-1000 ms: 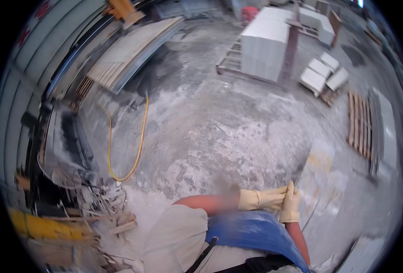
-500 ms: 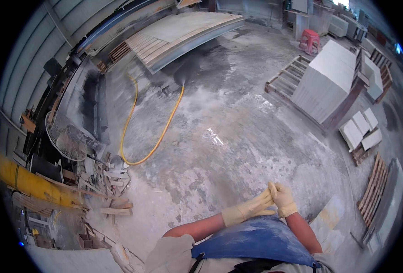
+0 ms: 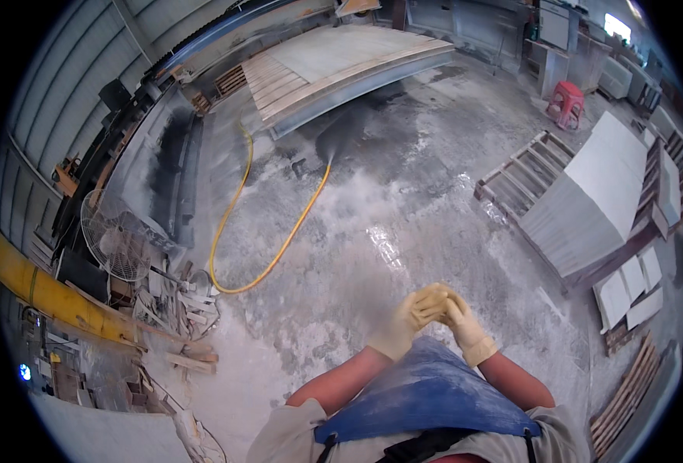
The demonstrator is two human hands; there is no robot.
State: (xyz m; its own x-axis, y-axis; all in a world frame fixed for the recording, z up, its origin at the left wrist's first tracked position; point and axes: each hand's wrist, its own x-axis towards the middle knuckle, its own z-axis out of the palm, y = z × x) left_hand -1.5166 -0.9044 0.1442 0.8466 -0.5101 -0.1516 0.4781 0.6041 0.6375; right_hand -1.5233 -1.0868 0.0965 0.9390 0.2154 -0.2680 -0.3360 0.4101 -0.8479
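In a pale yellow rubber glove, my left hand (image 3: 415, 312) is raised in front of my body, its fingers held together and bent over towards the right. My right hand (image 3: 463, 324) wears a matching glove, and its curled fingers meet those of the left. The two gloved hands press and grip each other at the fingers; the overlap hides some of the fingertips. No tool shows in either hand. Just below them spreads a dusty blue apron (image 3: 426, 390) over my front.
A yellow hose (image 3: 278, 255) loops across the wet, dusty floor towards a large slab-topped table (image 3: 349, 58). Stacked pale slabs (image 3: 588, 197) and a red stool (image 3: 566, 104) stand right. At left are a fan (image 3: 115, 235), scrap pieces (image 3: 195, 309) and a thick yellow duct (image 3: 56, 289).
My hands have moved slightly up and left. The left fingers, stretched out before, now bend over the right fingers; the right hand's fist has loosened. The view has shifted left.
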